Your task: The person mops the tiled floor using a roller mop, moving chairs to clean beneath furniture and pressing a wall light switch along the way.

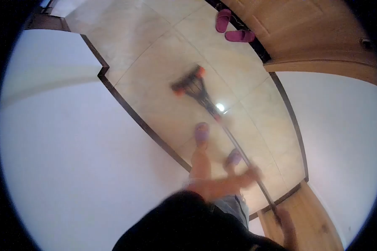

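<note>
Gripping one mop (208, 106) in the head view, two hands close round its pole (264, 190): left hand (250, 173) midway, right hand (284, 218) near the end. Its blurred head (192, 85) is over tiled floor (151, 75), ahead of two purple slippers (202, 132); two pink slippers (238, 36) sit by one door (305, 33).

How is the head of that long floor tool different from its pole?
The head is wide and dark with orange-red ends, while the pole is long, thin and greyish. The left hand and right hand grip the pole, but neither touches the head. Both are parts of one tool, and both look a bit blurry.
</note>
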`<state>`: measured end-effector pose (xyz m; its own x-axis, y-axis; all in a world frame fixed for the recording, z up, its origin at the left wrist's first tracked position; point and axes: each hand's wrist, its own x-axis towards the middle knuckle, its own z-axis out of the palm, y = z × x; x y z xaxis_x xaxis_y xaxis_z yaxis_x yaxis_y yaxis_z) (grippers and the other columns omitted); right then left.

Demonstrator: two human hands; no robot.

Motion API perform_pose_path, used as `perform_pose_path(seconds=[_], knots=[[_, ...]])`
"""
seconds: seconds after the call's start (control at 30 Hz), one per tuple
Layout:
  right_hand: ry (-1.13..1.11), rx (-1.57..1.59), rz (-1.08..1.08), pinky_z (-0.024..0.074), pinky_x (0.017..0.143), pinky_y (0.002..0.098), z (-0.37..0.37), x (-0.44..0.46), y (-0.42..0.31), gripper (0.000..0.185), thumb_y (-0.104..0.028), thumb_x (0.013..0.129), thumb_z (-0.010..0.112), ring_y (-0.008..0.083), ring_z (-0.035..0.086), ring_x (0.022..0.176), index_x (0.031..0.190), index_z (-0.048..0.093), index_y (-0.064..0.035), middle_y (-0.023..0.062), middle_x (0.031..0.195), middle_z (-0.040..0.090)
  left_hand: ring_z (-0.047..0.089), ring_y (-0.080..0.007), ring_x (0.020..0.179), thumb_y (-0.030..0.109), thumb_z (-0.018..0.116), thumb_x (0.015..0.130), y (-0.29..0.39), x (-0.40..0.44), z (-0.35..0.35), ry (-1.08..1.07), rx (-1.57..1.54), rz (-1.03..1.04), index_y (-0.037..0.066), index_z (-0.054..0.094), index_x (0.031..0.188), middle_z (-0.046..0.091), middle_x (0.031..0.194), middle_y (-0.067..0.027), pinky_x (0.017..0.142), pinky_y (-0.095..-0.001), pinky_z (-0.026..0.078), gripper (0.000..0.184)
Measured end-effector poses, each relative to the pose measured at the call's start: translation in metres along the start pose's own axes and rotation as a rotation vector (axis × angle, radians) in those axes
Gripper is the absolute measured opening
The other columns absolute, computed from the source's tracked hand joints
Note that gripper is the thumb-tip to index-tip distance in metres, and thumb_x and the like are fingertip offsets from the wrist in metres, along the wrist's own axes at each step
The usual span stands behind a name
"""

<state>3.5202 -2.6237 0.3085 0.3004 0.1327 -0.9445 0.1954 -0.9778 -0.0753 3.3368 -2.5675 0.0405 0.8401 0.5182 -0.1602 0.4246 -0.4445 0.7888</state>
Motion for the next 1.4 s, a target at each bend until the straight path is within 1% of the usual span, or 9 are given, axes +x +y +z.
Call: perform_pose_path(seconds=[0.1, 0.17, 0.23, 0.53, 0.73, 0.93, 1.17, 1.33, 1.4], knots=[[0.112, -0.045, 0.174, 0.0293, 0.038, 0.0225, -0.033, -0.144, -0.035, 0.029, -0.037, 0.083, 0.057, 0.0055, 0.039, 0.043, 0.069, 0.055, -0.0119, -0.0045, 0.054, 0.045, 0.047, -0.0230, 0.106, 0.030, 0.049, 0.078, 0.143, 0.016, 0.024, 0.160, -0.281, 0.304, 0.014, 0.050, 0.101, 0.052, 0.104, -0.0067, 0.092, -0.0673, 0.018, 0.029], [0.256, -0.031, 0.330, 0.0294, 0.038, 0.0199, -0.040, -0.183, -0.036, 0.025, -0.027, 0.084, 0.061, 0.0026, 0.035, 0.042, 0.065, 0.052, -0.0137, -0.0070, 0.051, 0.044, 0.045, -0.0204, 0.114, 0.030, 0.065, 0.068, 0.158, 0.039, -0.025, -0.345, -0.332, 0.317, 0.021, 0.058, 0.101, 0.056, 0.107, 0.0006, 0.085, -0.0545, 0.029, 0.035], [0.241, -0.067, 0.270, 0.0285, 0.038, 0.0201, -0.034, -0.176, -0.017, 0.025, -0.027, 0.084, 0.060, 0.0032, 0.035, 0.042, 0.065, 0.052, -0.0136, -0.0063, 0.052, 0.044, 0.053, -0.0192, 0.103, 0.033, 0.069, 0.064, 0.145, 0.038, -0.046, -0.580, -0.244, 0.331, 0.021, 0.062, 0.093, 0.061, 0.099, -0.0001, 0.083, -0.0513, 0.031, 0.032], [-0.009, 0.301, 0.194, 0.0300, 0.039, 0.0237, 0.014, -0.064, 0.041, 0.032, -0.037, 0.085, 0.055, 0.0076, 0.037, 0.043, 0.070, 0.056, -0.0090, -0.0031, 0.052, 0.042, 0.058, -0.0239, 0.089, 0.041, 0.065, 0.061, 0.016, 0.020, -0.032, -0.236, -0.219, 0.475, 0.015, 0.064, 0.069, 0.064, 0.076, -0.0041, 0.092, -0.0544, 0.027, 0.028], [-0.268, 0.162, -0.195, 0.0355, 0.039, 0.0273, 0.072, 0.132, -0.088, 0.038, -0.038, 0.088, 0.051, 0.0124, 0.047, 0.043, 0.070, 0.054, -0.0050, 0.0033, 0.054, 0.048, 0.058, -0.0269, 0.079, 0.025, 0.069, 0.058, -0.196, 0.077, -0.111, 0.025, 0.375, 0.005, 0.014, 0.059, 0.068, 0.058, 0.073, -0.0062, 0.073, -0.0517, 0.039, 0.018], [-0.370, 0.425, -0.727, 0.0409, 0.043, 0.0261, 0.095, 0.203, -0.302, 0.034, -0.021, 0.087, 0.053, 0.0113, 0.050, 0.051, 0.118, 0.054, -0.0071, 0.0031, 0.071, 0.060, 0.017, -0.0331, 0.133, 0.016, 0.050, 0.082, -0.247, 0.126, -0.268, 0.326, 0.361, -0.892, 0.016, 0.029, 0.133, 0.017, 0.145, -0.0102, 0.095, -0.0642, 0.024, 0.055], [-0.252, 0.231, -0.615, 0.0455, 0.072, 0.0245, -0.020, 0.290, -0.056, 0.034, -0.012, 0.089, 0.051, 0.0098, 0.053, 0.079, 0.122, 0.051, -0.0079, 0.0037, 0.097, 0.059, 0.006, -0.0373, 0.134, 0.018, 0.049, 0.080, -0.217, 0.161, -0.028, -0.176, 0.577, -0.512, 0.005, 0.027, 0.135, 0.008, 0.144, -0.0225, 0.098, -0.0677, 0.009, 0.061], [0.033, 0.521, -0.168, 0.0452, 0.078, 0.0237, -0.186, 0.155, 0.209, 0.029, -0.008, 0.084, 0.055, 0.0103, 0.057, 0.089, 0.112, 0.057, 0.0018, 0.0069, 0.101, 0.061, 0.037, -0.0452, 0.115, 0.023, 0.054, 0.081, 0.093, 0.204, 0.106, -0.380, -0.372, -0.528, -0.007, 0.034, 0.122, 0.034, 0.126, -0.0315, 0.095, -0.0585, 0.026, 0.055], [0.133, 0.484, 0.121, 0.0455, 0.056, 0.0232, -0.244, 0.056, 0.228, 0.024, -0.011, 0.085, 0.056, 0.0108, 0.057, 0.067, 0.104, 0.060, 0.0024, 0.0063, 0.081, 0.062, 0.029, -0.0371, 0.124, 0.016, 0.062, 0.068, 0.173, 0.195, 0.159, -0.157, -0.113, 0.246, 0.000, 0.038, 0.120, 0.038, 0.120, -0.0223, 0.100, -0.0615, 0.016, 0.060]])
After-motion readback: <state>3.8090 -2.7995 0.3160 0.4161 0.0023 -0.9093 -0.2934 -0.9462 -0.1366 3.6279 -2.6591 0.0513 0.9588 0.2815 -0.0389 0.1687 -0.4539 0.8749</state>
